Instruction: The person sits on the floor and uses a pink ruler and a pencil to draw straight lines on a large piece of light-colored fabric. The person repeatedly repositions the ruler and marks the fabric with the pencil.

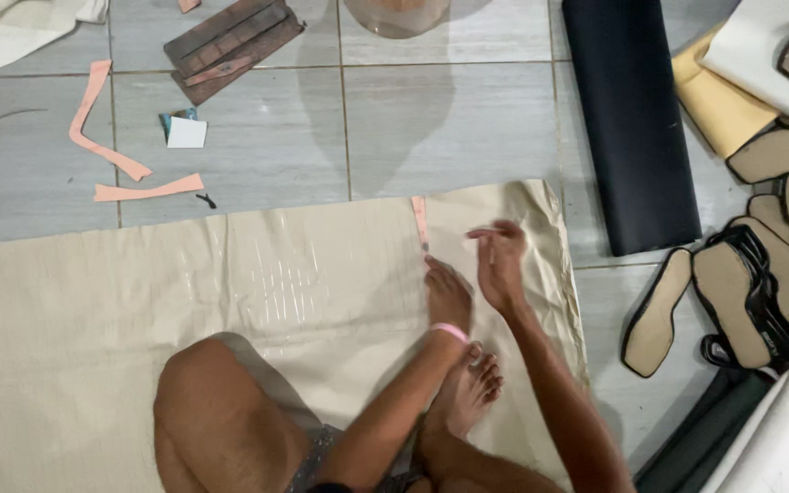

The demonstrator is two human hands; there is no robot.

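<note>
While person sits on floor, left hand [449,297] lies flat on beige sheet [139,319], fingers together, tips pressing lower end of pink strip [420,221]. Strip lies on sheet near its top edge. Right hand [501,265] hovers just beside, fingers loosely curled, holding nothing visible. Pink band on left wrist. Bare foot [463,393] rests on sheet below hands. Black roll [632,119] and shoe soles [741,301] lie right; pink offcuts [102,137] upper left.

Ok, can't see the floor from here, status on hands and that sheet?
Left hand pressing beige sheet. Right hand open beside pink strip. Own foot on sheet.
</note>
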